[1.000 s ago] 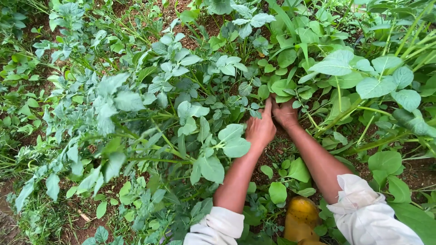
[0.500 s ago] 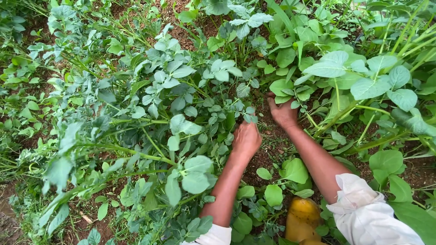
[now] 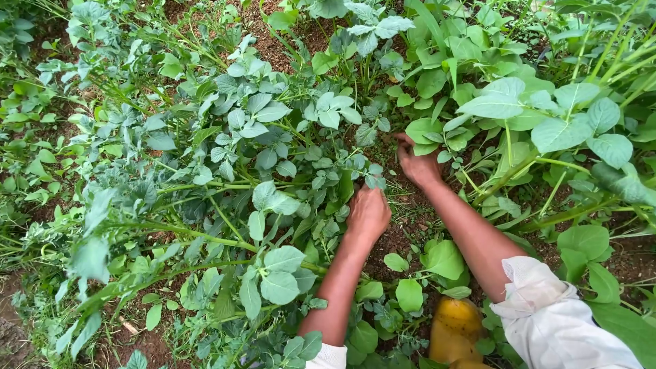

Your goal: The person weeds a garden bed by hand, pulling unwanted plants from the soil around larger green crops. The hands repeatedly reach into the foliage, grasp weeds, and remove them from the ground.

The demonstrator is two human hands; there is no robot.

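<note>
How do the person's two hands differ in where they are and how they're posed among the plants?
The left hand sits nearer the person, curled closed low among the grey-green leafy stems; the right hand reaches farther out, its fingers tucked under the broad light-green leaves. The left forearm shows bare almost to the frame edge; the right ends in a rolled white sleeve. Both are down near the reddish soil.

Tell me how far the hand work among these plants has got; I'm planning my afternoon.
Done: a small patch of bare soil shows between the hands. In hand: the left hand is closed at the base of the grey-green leafy stems, and the right hand reaches under the broad-leaved plant. Left: small seedlings and dense growth cover the ground around; no pile of pulled plants shows.
</note>
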